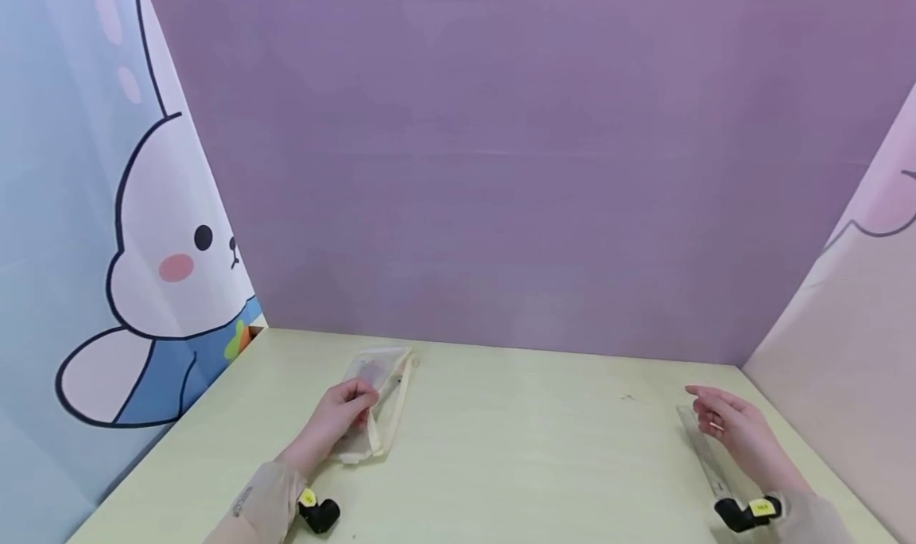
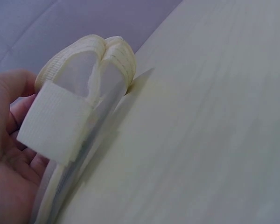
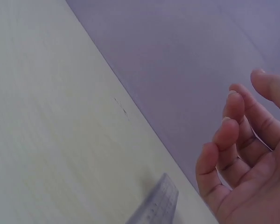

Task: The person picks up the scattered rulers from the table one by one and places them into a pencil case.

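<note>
On the left of the table, my left hand (image 1: 342,413) grips a translucent pouch (image 1: 390,417) with cream edging. In the left wrist view, the pouch's bound edge (image 2: 119,58) bows outward, and a pale fabric tab (image 2: 53,123) sticks out beside the fingers. What lies inside the pouch is unclear. Toward the right, my right hand (image 1: 740,433) hovers with loosely bent fingers and nothing in them. Below it lies a clear ruler (image 1: 703,452), whose marked end (image 3: 163,200) shows apart from the fingers in the right wrist view.
A purple panel (image 1: 501,170) stands along the table's back edge. A cloth with a cartoon rabbit (image 1: 172,250) hangs at the left, and a pale pink cloth (image 1: 851,353) at the right. Small dark marks (image 1: 630,398) show on the pale tabletop (image 1: 529,448).
</note>
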A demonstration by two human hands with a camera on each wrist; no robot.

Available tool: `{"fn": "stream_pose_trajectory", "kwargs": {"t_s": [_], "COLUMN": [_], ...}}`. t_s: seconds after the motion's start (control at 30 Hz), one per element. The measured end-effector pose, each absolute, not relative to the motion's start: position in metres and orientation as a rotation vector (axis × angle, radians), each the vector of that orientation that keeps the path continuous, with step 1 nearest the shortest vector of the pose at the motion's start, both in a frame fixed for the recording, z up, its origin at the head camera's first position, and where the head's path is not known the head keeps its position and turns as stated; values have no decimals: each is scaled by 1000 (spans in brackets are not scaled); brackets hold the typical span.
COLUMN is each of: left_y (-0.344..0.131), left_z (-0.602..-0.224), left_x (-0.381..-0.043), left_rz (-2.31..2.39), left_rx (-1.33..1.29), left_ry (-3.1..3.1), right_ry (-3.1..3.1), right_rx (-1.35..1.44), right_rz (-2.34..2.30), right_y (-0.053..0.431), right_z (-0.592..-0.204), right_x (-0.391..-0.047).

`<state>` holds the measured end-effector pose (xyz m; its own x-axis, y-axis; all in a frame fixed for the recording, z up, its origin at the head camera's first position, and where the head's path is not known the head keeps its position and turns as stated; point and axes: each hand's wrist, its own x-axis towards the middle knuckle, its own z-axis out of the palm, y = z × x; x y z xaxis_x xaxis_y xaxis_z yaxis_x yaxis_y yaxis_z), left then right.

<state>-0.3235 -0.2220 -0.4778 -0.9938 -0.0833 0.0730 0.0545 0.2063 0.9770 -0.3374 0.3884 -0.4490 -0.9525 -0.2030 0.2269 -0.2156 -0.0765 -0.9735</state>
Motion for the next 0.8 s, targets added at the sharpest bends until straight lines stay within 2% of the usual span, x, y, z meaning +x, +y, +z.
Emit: {"fn": "stream_pose_trajectory", "kwargs": {"t_s": [0.43,0.67,0.8], "left_y": [-224,-223,-223], "left_z": [-478,-478,-477], "left_x": [-322,-322,-322], "left_rz": [-1939,-1925,-1928], "left_rx": [-10,-6,0], "left_ry": [-2347,-2354,-2357], "right_ry": [-2398,-2745,-2846], "right_rx": [451,447,503], "right_rz": [1830,1523,1521], "right_y": [427,431,428], "right_z": [-462,-462,-461], "right_x": [-339,-338,-340]}}
